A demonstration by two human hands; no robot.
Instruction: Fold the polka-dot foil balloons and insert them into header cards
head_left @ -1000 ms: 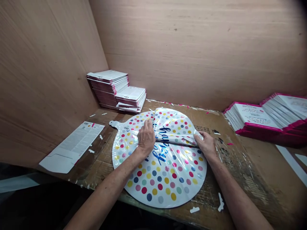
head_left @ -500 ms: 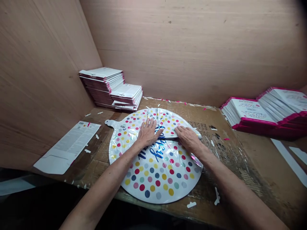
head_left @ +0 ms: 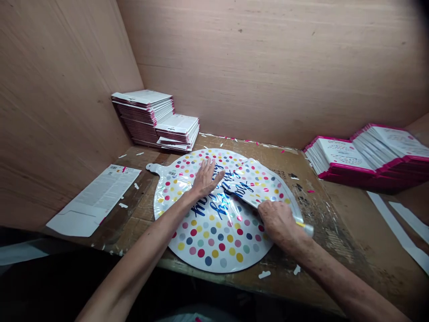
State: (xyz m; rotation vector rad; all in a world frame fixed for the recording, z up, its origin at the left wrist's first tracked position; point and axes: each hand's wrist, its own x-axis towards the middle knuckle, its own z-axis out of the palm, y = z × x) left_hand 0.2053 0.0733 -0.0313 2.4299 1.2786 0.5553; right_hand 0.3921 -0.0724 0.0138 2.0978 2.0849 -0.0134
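Pale pinkish plywood walls point(head_left: 268, 67) closed in a workbench covered in scuffed brown cardboard point(head_left: 321, 232), strewn with small white paper scraps. Flat on the middle of the bench lay a round white foil balloon point(head_left: 214, 241), printed with multicoloured polka dots and blue script. Its small tabbed neck point(head_left: 151, 167) pointed left, so its long axis ran roughly left to right across the bench. A folded foil flap point(head_left: 258, 183) lay doubled over the upper right part, its edge slanting across the script.

The left hand point(head_left: 206, 179) was open, fingers spread and palm down, gripping nothing; it seemed placed to pin the foil against sliding. The right hand point(head_left: 276, 221) sat curled over the lower edge of the flap, knuckles up, though I could not tell whether it pinched the foil or only pressed it. Just past it showed a small whitish tip with a yellow band point(head_left: 304, 228), too small to identify.

Against the far left corner stood stacks of white pink-edged packets point(head_left: 144, 118), with a loose printed white card point(head_left: 97, 199) nearer. Larger pink-edged stacks point(head_left: 338, 158) sat to the right.
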